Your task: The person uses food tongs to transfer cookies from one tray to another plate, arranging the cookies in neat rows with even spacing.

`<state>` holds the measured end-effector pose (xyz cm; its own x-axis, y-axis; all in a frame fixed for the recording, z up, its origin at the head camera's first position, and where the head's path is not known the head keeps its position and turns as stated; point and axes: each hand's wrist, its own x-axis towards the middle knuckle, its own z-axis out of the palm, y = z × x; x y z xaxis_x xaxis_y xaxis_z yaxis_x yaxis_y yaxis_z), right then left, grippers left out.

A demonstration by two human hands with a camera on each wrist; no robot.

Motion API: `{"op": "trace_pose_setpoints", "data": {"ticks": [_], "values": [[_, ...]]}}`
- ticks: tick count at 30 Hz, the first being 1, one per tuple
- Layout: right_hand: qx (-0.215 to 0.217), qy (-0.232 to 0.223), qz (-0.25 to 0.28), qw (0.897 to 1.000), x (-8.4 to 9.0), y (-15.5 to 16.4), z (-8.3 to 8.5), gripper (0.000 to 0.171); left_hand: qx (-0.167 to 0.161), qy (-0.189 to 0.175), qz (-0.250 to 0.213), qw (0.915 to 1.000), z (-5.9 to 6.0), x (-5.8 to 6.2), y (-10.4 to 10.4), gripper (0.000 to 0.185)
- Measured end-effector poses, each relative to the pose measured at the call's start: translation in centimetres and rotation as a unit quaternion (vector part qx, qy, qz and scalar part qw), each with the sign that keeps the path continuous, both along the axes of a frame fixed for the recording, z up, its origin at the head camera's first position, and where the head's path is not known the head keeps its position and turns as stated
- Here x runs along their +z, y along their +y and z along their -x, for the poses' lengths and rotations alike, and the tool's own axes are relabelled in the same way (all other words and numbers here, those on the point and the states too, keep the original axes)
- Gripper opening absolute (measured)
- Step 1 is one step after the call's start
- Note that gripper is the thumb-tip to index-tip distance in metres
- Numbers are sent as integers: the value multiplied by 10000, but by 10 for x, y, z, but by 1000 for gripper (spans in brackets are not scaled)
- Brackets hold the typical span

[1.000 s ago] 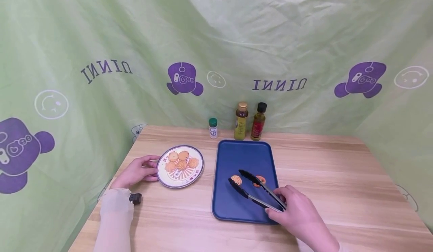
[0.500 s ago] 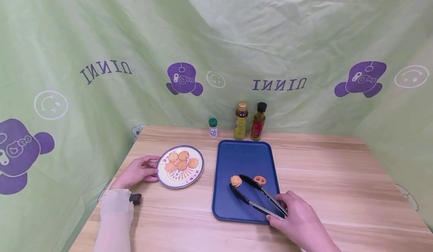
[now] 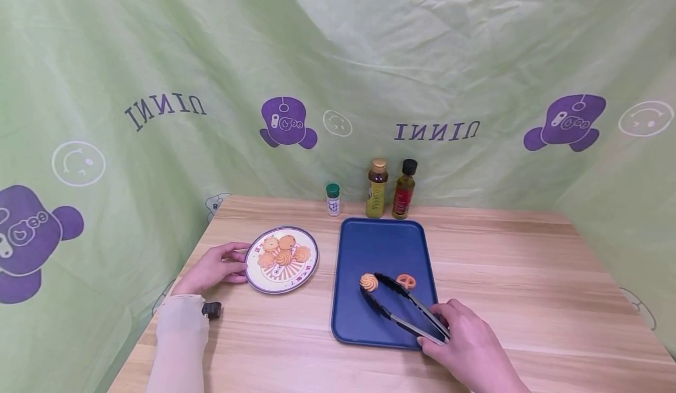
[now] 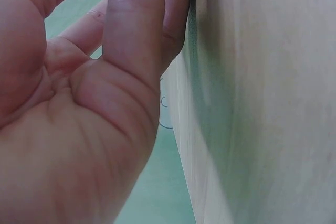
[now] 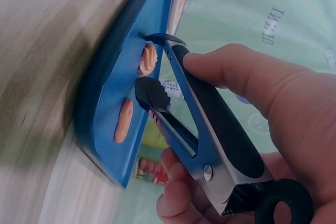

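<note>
My right hand (image 3: 467, 340) grips black-and-silver tongs (image 3: 409, 311) over the blue tray (image 3: 382, 243). Their arms stand apart, with the black tips on either side of a swirl cookie (image 3: 369, 283). That cookie (image 5: 148, 59) lies between the tips in the right wrist view as well. To its right on the tray is a pretzel-shaped biscuit (image 3: 406, 281). At the left, my left hand (image 3: 216, 267) touches the rim of a white plate (image 3: 280, 278) with loosely bent fingers. Several cookies (image 3: 284, 257) lie on the plate. The left wrist view shows palm and fingers beside the tabletop; the plate is hidden there.
Behind the tray stand a green-capped spice jar (image 3: 333, 200), a yellow-labelled bottle (image 3: 376, 190) and a black-capped bottle (image 3: 404, 190). A green printed curtain (image 3: 454, 41) hangs around the wooden table (image 3: 517, 275).
The tongs have shifted slightly toward me and to the right, so their tips now flank the swirl cookie. The pretzel biscuit is less covered. My left hand and the plate stay in place.
</note>
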<state>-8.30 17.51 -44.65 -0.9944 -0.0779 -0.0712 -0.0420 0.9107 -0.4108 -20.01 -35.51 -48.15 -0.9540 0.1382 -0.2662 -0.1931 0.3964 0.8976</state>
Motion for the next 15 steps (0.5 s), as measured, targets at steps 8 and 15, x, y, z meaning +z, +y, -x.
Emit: {"op": "trace_pose_setpoints", "data": {"ticks": [8, 15], "values": [[97, 261, -112, 9996, 0, -1, -5, 59, -71, 46, -18, 10000, -1, -1, 0, 65], [123, 233, -108, 9996, 3, -3, -2, 57, -97, 85, -47, 9999, 0, -2, 0, 64]]}}
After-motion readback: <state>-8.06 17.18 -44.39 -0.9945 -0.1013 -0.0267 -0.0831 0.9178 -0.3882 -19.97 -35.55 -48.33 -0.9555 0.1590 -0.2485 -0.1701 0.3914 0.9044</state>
